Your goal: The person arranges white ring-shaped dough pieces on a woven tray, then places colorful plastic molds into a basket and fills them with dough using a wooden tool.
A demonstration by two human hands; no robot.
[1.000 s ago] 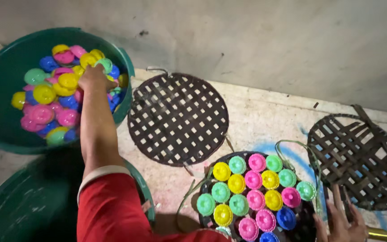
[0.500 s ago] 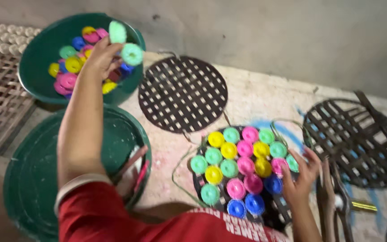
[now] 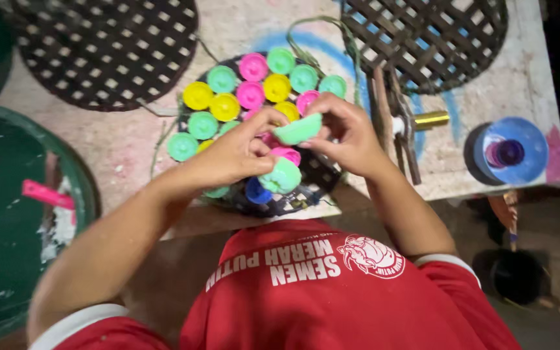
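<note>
Both hands over the mesh tray [image 3: 306,194] of coloured cups: right hand [image 3: 351,136] pinches a green cup [image 3: 299,128] by its rim, left hand [image 3: 231,155] grips a second green cup [image 3: 281,176]; likely light, stiff plastic, best held at the rim.

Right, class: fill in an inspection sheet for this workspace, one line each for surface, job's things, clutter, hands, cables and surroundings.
Surface: pale table, stained with blue and pink paint.
Job's things: round mat partly covered with coloured cups; green cup held between both hands; another green cup under the left hand.
Clutter: two bare mats; blue disc; brass-tipped tool.
Hands: left hand and right hand meet over the mat, fingers pinching the cup.
Cables: thin green cord looping from the mat.
Surroundings: green tub at left, pink stick inside; dark floor.
</note>
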